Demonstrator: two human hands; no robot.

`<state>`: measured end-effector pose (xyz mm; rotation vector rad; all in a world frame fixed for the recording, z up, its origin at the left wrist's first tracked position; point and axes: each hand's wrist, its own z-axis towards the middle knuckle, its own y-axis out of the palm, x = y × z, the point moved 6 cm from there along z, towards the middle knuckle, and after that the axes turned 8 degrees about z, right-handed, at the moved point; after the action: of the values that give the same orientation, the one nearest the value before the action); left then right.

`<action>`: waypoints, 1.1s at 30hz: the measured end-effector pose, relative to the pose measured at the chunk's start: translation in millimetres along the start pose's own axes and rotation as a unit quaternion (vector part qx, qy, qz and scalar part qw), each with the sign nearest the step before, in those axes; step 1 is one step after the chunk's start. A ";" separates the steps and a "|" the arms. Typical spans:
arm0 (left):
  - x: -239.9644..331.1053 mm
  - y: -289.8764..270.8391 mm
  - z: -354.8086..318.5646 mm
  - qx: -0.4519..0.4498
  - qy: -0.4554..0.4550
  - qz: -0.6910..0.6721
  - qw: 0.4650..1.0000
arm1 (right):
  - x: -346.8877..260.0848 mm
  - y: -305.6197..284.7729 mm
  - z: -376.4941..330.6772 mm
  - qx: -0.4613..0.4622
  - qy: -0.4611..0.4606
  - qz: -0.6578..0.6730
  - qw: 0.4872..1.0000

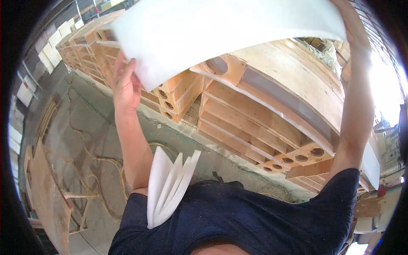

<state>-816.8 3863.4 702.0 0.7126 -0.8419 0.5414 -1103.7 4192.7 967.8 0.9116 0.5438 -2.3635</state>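
Note:
A wide white foam sheet [221, 29] is stretched between my raised hands and sags in a curve along its near edge. My left hand [126, 85] pinches its lower left corner, thumb in front and the fingers partly behind. At the top right, my right hand [352, 23] grips the opposite end; its fingers are mostly hidden by the sheet and the picture's edge. Several more white foam pieces [163, 187], folded together, are wedged between my left upper arm and my body. Below and beyond the sheet stand stacked wooden frames [255, 110] with slatted compartments and round holes.
A pale wooden panel [289, 59] tops the frames, with shredded white-green fibre [329, 55] on it. A yellowish hose [100, 159] winds over the concrete floor [76, 131]. To the left, a curved wooden board [51, 199] stands on edge. White blocks [51, 51] line the far left.

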 end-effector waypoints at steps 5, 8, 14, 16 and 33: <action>-34.2 62.3 76.9 -0.061 0.024 0.001 0.998 | 23.8 -85.8 -7.5 0.167 0.094 -0.271 0.943; -58.2 90.4 126.7 -0.159 0.018 0.088 0.983 | 12.4 -126.9 -25.3 0.199 0.089 -0.449 0.867; -90.8 132.1 153.9 -0.289 0.027 0.150 0.945 | 7.0 -134.9 -61.5 0.230 0.187 -0.463 0.836; -98.3 138.8 154.6 -0.325 0.030 0.213 0.921 | 1.8 -140.0 -77.9 0.246 0.229 -0.439 0.833; -140.5 143.7 165.0 -0.418 0.018 0.247 0.874 | 12.0 -100.6 -104.1 0.258 0.343 -0.455 0.780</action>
<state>-1071.4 3811.9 713.8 -0.3258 -1.1135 0.5671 -1122.5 4322.3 904.8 2.2253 0.7292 -3.0481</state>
